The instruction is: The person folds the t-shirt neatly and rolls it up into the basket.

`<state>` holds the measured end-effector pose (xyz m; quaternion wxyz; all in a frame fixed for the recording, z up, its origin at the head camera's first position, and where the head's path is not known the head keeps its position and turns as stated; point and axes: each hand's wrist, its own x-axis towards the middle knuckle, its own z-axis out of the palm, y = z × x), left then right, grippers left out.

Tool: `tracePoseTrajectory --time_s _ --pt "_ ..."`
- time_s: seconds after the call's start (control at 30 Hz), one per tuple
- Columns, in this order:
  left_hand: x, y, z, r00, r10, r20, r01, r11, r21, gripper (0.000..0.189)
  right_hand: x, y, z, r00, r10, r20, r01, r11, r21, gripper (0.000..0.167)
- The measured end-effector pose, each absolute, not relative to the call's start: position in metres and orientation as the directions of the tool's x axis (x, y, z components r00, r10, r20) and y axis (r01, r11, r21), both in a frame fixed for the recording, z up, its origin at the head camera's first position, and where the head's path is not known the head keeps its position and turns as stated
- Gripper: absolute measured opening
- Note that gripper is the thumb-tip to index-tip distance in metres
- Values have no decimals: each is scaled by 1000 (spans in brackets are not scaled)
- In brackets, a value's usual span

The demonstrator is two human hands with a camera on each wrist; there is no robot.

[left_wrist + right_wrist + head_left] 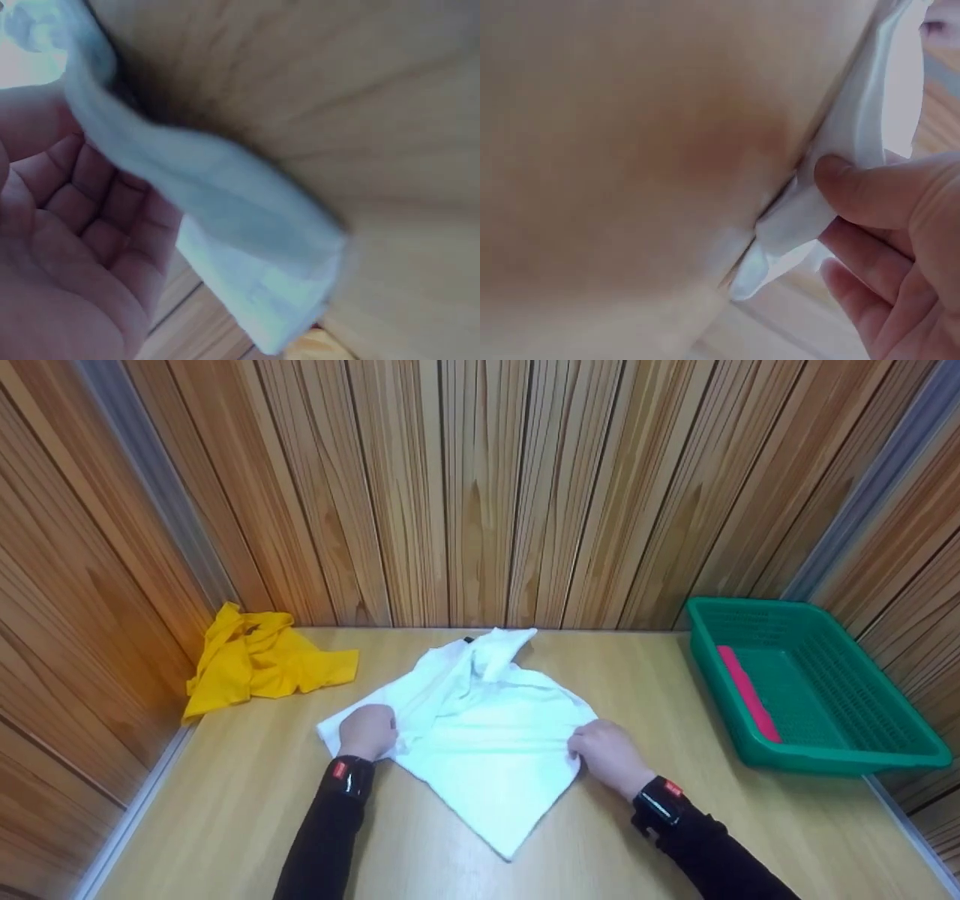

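On the bench (pixel 420 862), white cloth (pixel 491 787) lies one corner nearest; left hand (pixel 367 731) and right hand (pixel 606 754) pinch opposite sides between thumb and fingers (pixel 874 259), seemingly to tension it. Its far part bunches; crumpled yellow cloth (pixel 266 664) and green basket (pixel 832 761) flank it, apparently set aside.

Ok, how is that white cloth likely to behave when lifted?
The white cloth will probably hang floppy, since its edge bends in soft waves beside the left hand. It looks fairly light, being thin where the right hand pinches it. The bunched folds at its far end may slip open.
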<state>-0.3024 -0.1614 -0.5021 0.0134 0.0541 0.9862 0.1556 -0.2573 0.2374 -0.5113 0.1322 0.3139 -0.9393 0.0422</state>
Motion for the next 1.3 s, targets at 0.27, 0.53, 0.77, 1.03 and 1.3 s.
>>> tracePoseTrajectory --time_s 0.27,0.53,0.77,1.03,1.3 --pt "-284 -173 -497 -988 124 -89 95 956 279 11 -273 305 -515 -862 -401 310 -445 891 -86 23" --pt "-265 -167 -491 -968 225 -106 196 952 237 13 -278 324 -512 -869 -403 287 -448 887 -110 25" --pt "-260 -161 -481 -945 249 -213 199 952 232 15 -276 323 -507 -891 -386 239 -424 895 -134 24" --pt "-286 -148 -451 -959 231 -162 181 945 273 8 -278 319 -501 -925 -359 127 -379 903 -201 18" --pt "-329 -134 -451 -987 161 9 155 933 325 16 -274 305 -495 -940 -291 175 -324 924 -201 7"
